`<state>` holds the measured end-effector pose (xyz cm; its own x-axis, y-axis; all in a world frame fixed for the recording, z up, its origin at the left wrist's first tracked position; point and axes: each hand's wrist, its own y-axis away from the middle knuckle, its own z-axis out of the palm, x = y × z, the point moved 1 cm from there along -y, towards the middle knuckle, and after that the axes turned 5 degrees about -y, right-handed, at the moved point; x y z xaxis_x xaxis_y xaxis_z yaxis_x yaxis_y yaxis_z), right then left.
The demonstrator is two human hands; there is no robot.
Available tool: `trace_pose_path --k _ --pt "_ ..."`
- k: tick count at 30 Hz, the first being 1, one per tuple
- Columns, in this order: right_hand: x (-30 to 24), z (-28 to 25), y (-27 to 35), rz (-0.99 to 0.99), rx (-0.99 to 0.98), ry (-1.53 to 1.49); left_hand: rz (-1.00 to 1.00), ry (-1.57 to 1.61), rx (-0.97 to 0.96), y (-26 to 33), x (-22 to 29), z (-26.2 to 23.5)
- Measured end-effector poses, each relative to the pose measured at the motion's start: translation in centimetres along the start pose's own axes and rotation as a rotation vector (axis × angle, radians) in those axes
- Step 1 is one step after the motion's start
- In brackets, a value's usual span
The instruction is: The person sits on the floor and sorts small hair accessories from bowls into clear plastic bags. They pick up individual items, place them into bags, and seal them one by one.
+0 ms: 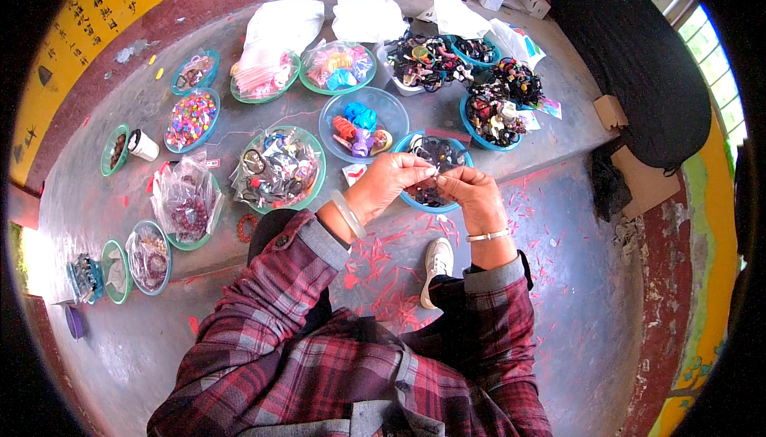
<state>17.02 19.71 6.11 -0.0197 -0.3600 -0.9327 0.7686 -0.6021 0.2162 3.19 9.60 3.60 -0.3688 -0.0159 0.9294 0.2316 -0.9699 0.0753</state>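
Left hand [385, 181]: fingers pinched together on a small item [436, 172], too small to identify.
Right hand [471, 191]: fingertips closed on the same item, touching the left hand.
Item position: between both hands' fingertips.
Blue bowl [415, 197]: directly behind the hands, partly hidden.

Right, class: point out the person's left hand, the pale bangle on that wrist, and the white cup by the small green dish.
left hand [391, 177], head view, on the back of the hand.
pale bangle [349, 213], head view, on the band's middle.
white cup [144, 146], head view, on its side wall.
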Motion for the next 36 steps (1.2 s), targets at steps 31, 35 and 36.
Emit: trace_pose_path --k 31,35,36 --pt "0.2 0.1 -0.1 -0.013 0.023 -0.017 -0.056 0.143 0.033 0.0 -0.2 -0.1" --pt "0.2 0.1 -0.2 -0.003 0.045 -0.033 -0.013 0.102 0.104 -0.1 -0.1 -0.2" --pt "0.1 0.2 -0.2 -0.125 0.136 0.104 0.008 0.084 0.131 -0.2 -0.3 -0.3"
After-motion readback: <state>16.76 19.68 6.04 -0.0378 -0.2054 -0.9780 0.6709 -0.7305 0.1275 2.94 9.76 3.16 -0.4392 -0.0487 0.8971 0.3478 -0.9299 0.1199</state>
